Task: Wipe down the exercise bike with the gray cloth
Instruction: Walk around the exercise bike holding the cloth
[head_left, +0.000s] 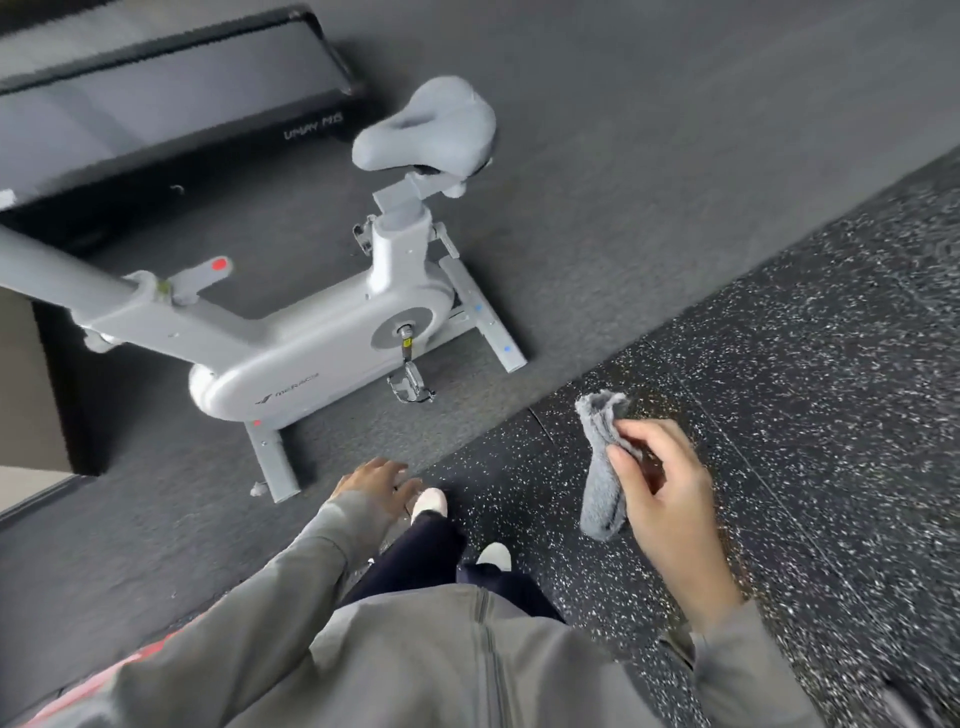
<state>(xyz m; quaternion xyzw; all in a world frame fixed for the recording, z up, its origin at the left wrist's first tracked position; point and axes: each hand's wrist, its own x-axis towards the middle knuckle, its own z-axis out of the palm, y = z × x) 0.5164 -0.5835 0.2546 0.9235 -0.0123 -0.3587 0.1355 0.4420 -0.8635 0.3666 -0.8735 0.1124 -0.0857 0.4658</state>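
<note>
At lower right of the frame, the right hand (660, 488) pinched the gray cloth (602, 462) between thumb and fingers, clear of the exercise bike (291, 343) at left centre. The left hand (374, 480) hung low with fingers loosely spread, holding nothing.

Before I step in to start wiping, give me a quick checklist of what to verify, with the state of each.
1. Gray cloth in hand: ok, the right hand pinches it bunched up, hanging off the floor.
2. Left hand free: ok, fingers relaxed, holding nothing.
3. Cloth touching the exercise bike: not ok, it is apart from the bike, over the speckled floor.
4. Bike upright on its feet: ok.
5. Saddle within view and unobstructed: ok.
6. Cloth damp or dry: cannot tell.
</note>
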